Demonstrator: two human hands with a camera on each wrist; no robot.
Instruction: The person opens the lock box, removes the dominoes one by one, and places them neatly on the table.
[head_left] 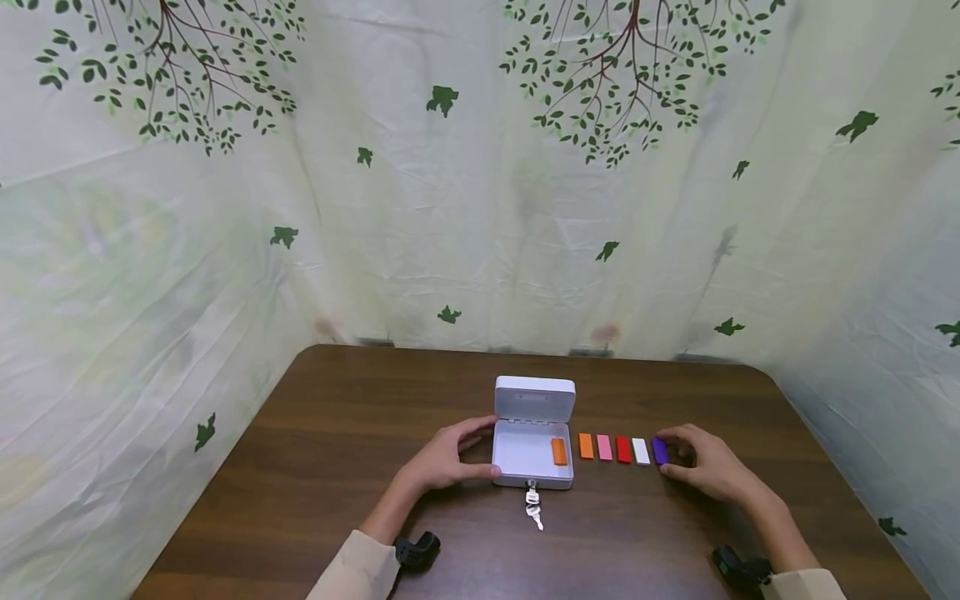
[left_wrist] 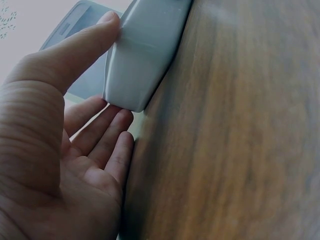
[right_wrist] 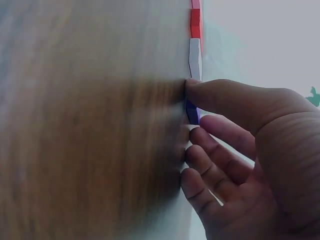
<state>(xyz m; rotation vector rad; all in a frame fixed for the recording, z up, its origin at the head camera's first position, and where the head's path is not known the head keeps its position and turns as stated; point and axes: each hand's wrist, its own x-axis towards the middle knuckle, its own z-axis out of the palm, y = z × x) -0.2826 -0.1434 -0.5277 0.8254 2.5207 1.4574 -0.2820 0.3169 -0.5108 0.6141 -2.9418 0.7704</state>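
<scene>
A small white lockbox [head_left: 512,479] stands on the table with its lid [head_left: 535,398] raised. Inside it, toward the right wall, lies an orange block [head_left: 559,452]. My left hand [head_left: 446,454] holds the box by its left side, thumb at the front corner and fingers farther back. To the right of the box runs a row of small blocks: orange [head_left: 586,446], pink [head_left: 604,447], red [head_left: 623,449], white [head_left: 641,451] and purple [head_left: 660,451]. At the row's right end my right hand [head_left: 708,465] pinches the purple block between thumb and index finger; the thumb partly covers it in the right wrist view.
Keys [head_left: 533,507] hang from the box's front lock onto the brown wooden table [head_left: 360,400]. Behind the table's far edge hangs a pale curtain [head_left: 480,208] with leaf prints. Both wrists wear black straps.
</scene>
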